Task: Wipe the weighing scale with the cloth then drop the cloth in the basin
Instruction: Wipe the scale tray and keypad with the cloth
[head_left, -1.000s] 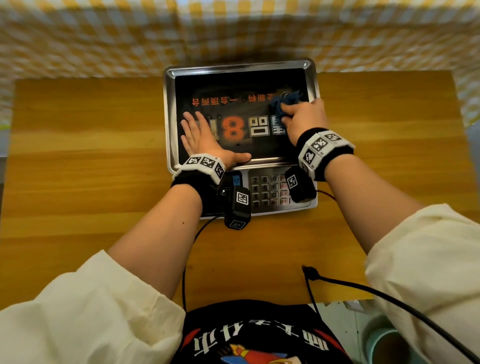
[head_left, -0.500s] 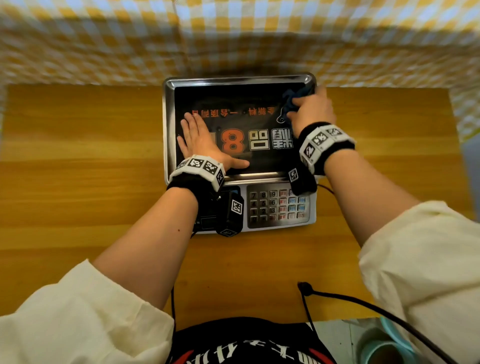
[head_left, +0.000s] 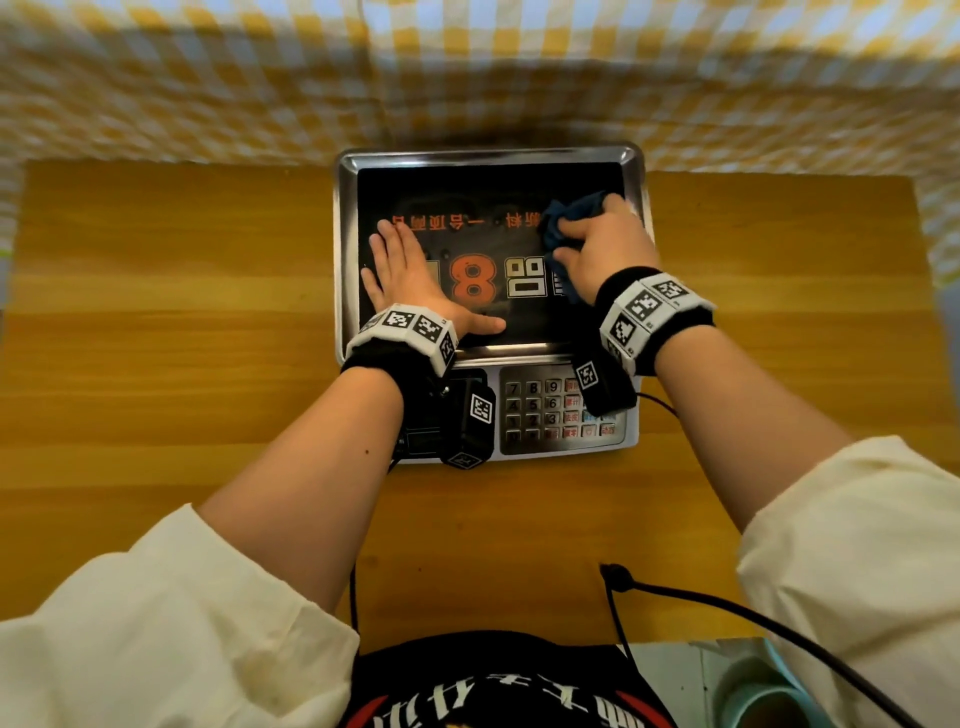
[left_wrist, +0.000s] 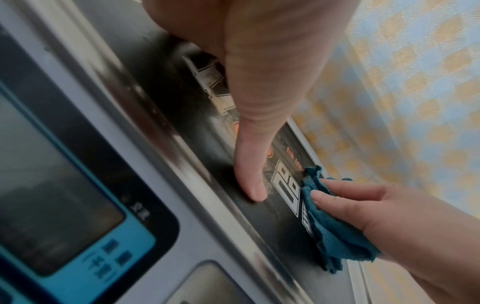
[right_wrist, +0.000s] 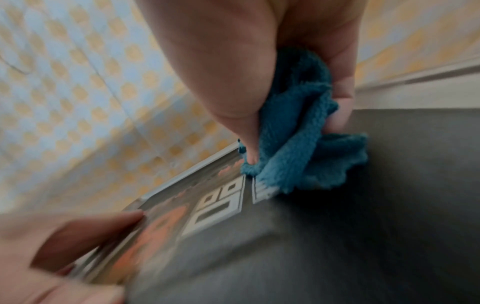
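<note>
The weighing scale (head_left: 345, 249) stands at the back middle of the wooden table, its steel pan covered by a black printed sheet. My left hand (head_left: 402, 275) lies flat on the pan's left half, fingers straight; its thumb (left_wrist: 250, 181) presses the sheet. My right hand (head_left: 597, 244) grips a bunched blue cloth (head_left: 563, 215) on the pan's right half. The cloth (left_wrist: 335, 236) touches the sheet under the fingers. In the right wrist view the cloth (right_wrist: 298, 148) sits pinched between thumb and fingers. A pale green basin (head_left: 748, 696) shows at the bottom right, below the table edge.
The scale's keypad (head_left: 556, 410) and display (left_wrist: 59, 197) face me. A yellow checked cloth (head_left: 208, 78) covers the wall behind. A black cable (head_left: 727, 608) crosses the table's near right corner. Bare wooden table (head_left: 156, 338) lies left and right of the scale.
My right hand has drawn the cloth from the pan's far right corner back toward me and slightly left. The left hand stays flat on the pan.
</note>
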